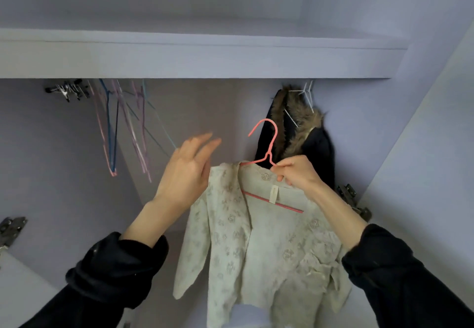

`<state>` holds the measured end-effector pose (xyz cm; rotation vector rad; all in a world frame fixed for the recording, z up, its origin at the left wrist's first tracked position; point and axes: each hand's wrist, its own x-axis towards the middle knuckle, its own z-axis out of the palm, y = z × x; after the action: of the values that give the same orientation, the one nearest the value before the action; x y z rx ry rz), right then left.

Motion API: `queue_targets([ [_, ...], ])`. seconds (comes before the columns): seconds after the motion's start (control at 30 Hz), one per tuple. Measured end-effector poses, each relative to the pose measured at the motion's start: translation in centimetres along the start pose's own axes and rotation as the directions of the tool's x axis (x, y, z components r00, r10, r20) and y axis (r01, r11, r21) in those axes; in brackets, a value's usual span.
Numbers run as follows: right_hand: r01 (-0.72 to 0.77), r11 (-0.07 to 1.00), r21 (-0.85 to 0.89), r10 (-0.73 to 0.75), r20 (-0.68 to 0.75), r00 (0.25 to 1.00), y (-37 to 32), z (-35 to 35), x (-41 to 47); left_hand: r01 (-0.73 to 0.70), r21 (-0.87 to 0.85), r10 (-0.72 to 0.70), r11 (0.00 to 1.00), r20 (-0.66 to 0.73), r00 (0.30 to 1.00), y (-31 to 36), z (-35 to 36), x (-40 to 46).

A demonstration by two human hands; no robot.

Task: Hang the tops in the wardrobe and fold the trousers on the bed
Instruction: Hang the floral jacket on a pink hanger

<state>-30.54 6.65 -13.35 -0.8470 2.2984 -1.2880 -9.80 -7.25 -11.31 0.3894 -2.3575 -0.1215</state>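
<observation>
A cream lace top (259, 245) hangs on a pink wire hanger (266, 145) in front of the open wardrobe. My right hand (297, 171) grips the hanger's right shoulder together with the top's collar. My left hand (187, 171) is raised just left of the top with its fingers straight and holds nothing. The hanger's hook points up, well below the shelf (195, 55). No trousers are in view.
Several empty wire hangers (123, 127) hang at the upper left under the shelf. A dark coat with a fur collar (302, 132) hangs at the right on a white hanger. Door hinges (354, 199) sit on the wardrobe's right side, and another hinge (11, 227) sits on the left.
</observation>
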Motion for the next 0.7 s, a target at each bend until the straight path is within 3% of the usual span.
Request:
queue_targets([
  [0.1,-0.082,0.991,0.102,0.085,-0.018,0.996,-0.1,-0.2,1.4,-0.174,0.189,0.207,0.967,-0.177,0.962,1.2,-1.3,2.9],
  [0.17,-0.119,0.976,0.185,0.122,-0.003,0.993,-0.4,-0.7,2.6,-0.195,0.336,0.281,0.922,-0.23,0.932,1.6,-1.7,5.1],
  [0.4,-0.115,0.858,0.501,0.098,0.061,0.993,-1.3,-2.8,7.8,-0.025,0.596,0.193,0.802,-0.22,0.956,0.5,0.0,8.7],
  [0.7,-0.062,0.68,0.73,0.118,-0.026,0.993,-4.1,-4.7,14.8,0.003,0.655,0.268,0.756,-0.314,0.911,-0.6,1.5,9.4],
])
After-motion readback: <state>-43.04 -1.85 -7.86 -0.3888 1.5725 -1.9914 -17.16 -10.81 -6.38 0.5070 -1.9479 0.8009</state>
